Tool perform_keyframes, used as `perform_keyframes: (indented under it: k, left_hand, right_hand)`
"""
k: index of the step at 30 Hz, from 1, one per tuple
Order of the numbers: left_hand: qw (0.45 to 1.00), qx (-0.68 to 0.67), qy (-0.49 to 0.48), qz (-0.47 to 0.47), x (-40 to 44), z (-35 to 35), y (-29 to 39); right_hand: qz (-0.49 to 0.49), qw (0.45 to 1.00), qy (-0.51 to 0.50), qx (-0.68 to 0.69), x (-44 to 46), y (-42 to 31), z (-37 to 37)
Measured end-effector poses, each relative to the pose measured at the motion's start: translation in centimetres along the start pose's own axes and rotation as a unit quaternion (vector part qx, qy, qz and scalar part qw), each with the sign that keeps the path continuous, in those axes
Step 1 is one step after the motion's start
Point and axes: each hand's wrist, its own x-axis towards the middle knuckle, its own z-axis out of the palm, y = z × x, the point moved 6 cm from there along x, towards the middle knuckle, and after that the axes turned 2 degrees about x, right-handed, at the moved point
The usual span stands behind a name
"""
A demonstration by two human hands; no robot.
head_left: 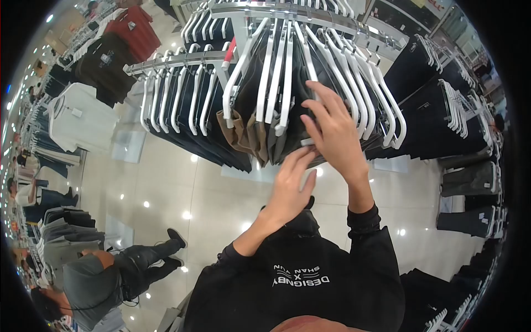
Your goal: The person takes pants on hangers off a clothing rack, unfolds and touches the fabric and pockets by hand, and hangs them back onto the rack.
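White hangers (286, 83) with trousers hang in a row from a metal rail (287, 8) in front of me. My right hand (334, 130) is raised over the hangers at the middle of the row, its fingers apart and slightly bent. Just below and to the left, my left hand (291, 185) is at the lower edge of the dark trousers (315, 66), fingers forward and thumb apart. Its fingertips are close to the end of a white hanger. Brown trousers (238, 133) hang left of both hands.
A side arm (182, 60) holds more dark trousers on hangers at left. Another person (94, 288) in grey stands at the lower left, near a rack of grey clothes (66, 235). Racks of dark trousers (420, 122) stand at right. A white shirt (83, 119) hangs at left.
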Motion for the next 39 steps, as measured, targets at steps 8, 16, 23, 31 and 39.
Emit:
perform_keyframes:
  k: [8,16,23,31,39]
  left_hand:
    - [0.983,0.036,0.179,0.007,0.2,-10.2,-1.5]
    - [0.971,0.154,0.160,0.091,3.4,-7.5,-1.2]
    - [0.989,0.086,0.098,0.066,6.5,-7.1,-2.1]
    - [0.989,0.114,0.064,0.075,7.2,-5.1,-1.5]
    - [0.996,0.069,0.027,0.054,8.7,-6.0,-0.9]
  right_hand:
    - [0.053,0.998,0.030,-0.004,-1.2,-0.5,0.3]
    - [0.050,0.998,0.037,-0.009,-1.9,-0.8,0.3]
    - [0.047,0.998,0.042,0.007,-2.2,-0.8,0.6]
    - [0.041,0.998,0.052,0.023,-2.4,-0.9,0.8]
    - [0.032,0.995,0.072,0.066,-2.6,-0.5,0.6]
